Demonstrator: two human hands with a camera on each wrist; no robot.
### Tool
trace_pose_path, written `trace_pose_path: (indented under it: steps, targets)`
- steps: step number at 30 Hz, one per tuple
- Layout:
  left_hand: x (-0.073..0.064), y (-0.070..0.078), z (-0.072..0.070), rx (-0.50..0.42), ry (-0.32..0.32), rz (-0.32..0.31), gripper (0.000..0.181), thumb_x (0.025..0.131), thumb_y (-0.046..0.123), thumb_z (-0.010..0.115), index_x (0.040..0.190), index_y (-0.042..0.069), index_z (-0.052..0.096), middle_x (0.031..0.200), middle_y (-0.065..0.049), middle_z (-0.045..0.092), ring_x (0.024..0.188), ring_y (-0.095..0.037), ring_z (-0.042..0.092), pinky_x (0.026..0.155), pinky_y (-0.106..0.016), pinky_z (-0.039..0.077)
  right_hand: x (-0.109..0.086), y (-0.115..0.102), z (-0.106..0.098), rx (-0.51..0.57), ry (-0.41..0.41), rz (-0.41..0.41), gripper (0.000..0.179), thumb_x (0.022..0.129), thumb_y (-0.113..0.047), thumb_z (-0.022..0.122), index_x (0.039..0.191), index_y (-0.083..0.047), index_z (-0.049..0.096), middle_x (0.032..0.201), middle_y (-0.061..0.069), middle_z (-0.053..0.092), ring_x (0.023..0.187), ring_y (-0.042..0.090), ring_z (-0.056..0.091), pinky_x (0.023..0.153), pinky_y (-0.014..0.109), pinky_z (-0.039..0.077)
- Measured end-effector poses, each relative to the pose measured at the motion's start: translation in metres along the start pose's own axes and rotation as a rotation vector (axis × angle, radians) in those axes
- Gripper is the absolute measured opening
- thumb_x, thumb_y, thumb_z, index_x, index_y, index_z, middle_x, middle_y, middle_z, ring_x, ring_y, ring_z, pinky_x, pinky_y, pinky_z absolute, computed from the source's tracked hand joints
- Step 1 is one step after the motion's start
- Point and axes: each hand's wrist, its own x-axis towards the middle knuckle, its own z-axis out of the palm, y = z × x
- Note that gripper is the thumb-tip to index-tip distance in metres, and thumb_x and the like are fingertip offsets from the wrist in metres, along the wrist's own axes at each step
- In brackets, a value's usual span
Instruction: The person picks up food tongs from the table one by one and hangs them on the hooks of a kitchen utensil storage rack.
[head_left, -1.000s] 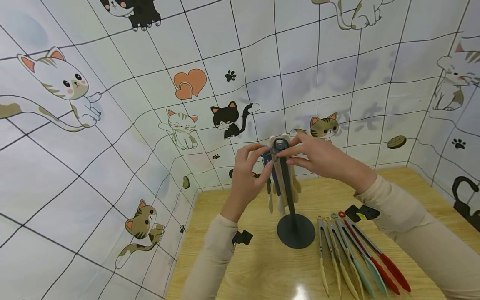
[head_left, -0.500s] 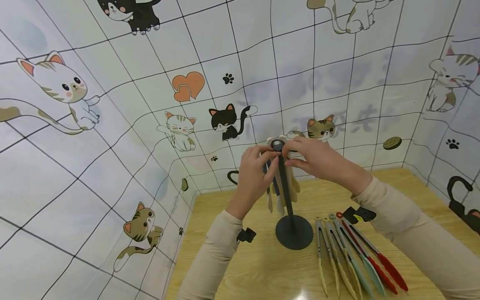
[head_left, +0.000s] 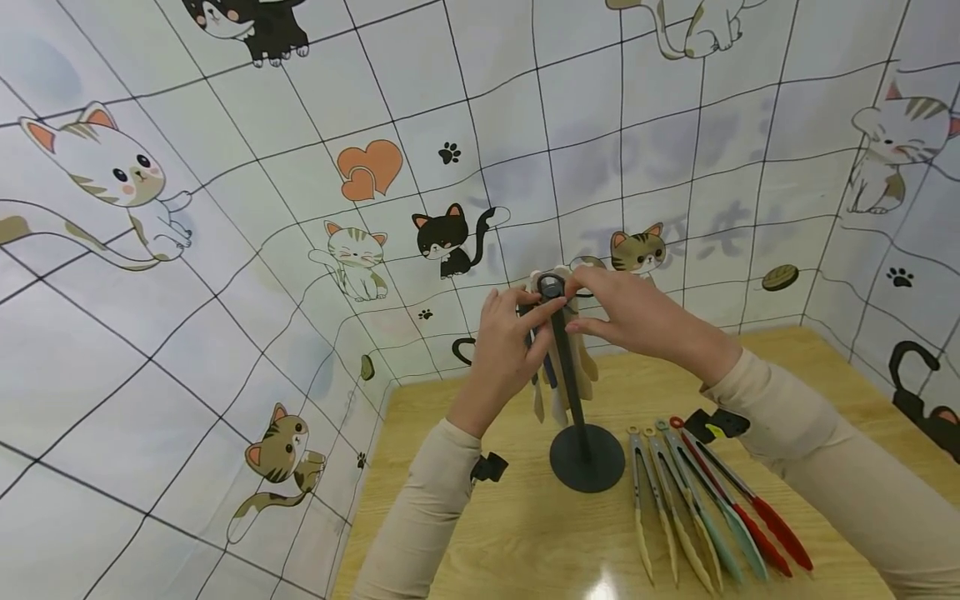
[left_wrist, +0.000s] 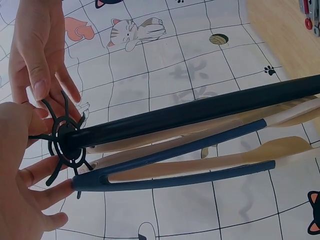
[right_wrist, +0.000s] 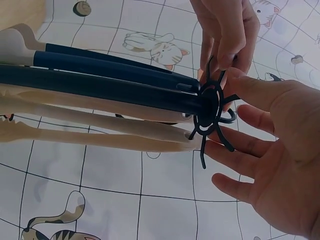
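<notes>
A black utensil stand (head_left: 587, 458) stands upright on the table, its round hook ring at the top between my two hands. My left hand (head_left: 501, 358) pinches the ring's hooks between thumb and fingers, with a fingertip at the looped end of the blue-handled tongs (left_wrist: 190, 186) in the left wrist view. From the other side, my right hand (head_left: 641, 317) holds hooks with thumb and forefinger, its remaining fingers spread below in the right wrist view. Pale beige tongs (right_wrist: 100, 141) also hang there, beside the pole (right_wrist: 100, 90).
Several tongs lie side by side on the wooden table (head_left: 480, 550), right of the stand's base: yellow-tipped tongs (head_left: 643, 542), mint tongs (head_left: 746, 542) and red tongs (head_left: 783, 529). A cat-printed sheet (head_left: 660, 125) rises behind and to the left.
My left hand has moved right onto the hook ring, off the blue tongs' top beside it. My right hand stays at the ring with slight finger shifts.
</notes>
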Motion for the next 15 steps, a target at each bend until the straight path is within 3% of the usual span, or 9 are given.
trace_pose_path:
  steps: [7,15]
  targets:
    - [0.001,0.002,-0.001,0.012,-0.048,-0.023,0.031,0.099,0.037,0.059,0.125,0.024,0.071,0.123,-0.010,0.059,0.121,-0.027,0.058,0.118,-0.058,0.030,0.000,0.001,0.000,0.041,-0.025,0.024,0.047,0.089,-0.027,0.074,0.125,-0.006,0.053,0.124,0.013,0.063,0.120,0.033,0.061,0.098,0.053,0.050]
    - [0.002,0.008,0.001,0.030,-0.011,-0.054,0.036,0.093,0.044,0.066,0.121,0.024,0.073,0.123,-0.010,0.062,0.121,-0.027,0.059,0.118,-0.057,0.031,-0.011,0.008,-0.003,0.127,-0.040,0.093,0.070,0.088,-0.025,0.076,0.146,-0.008,0.041,0.149,0.017,0.047,0.137,0.039,0.047,0.106,0.059,0.042]
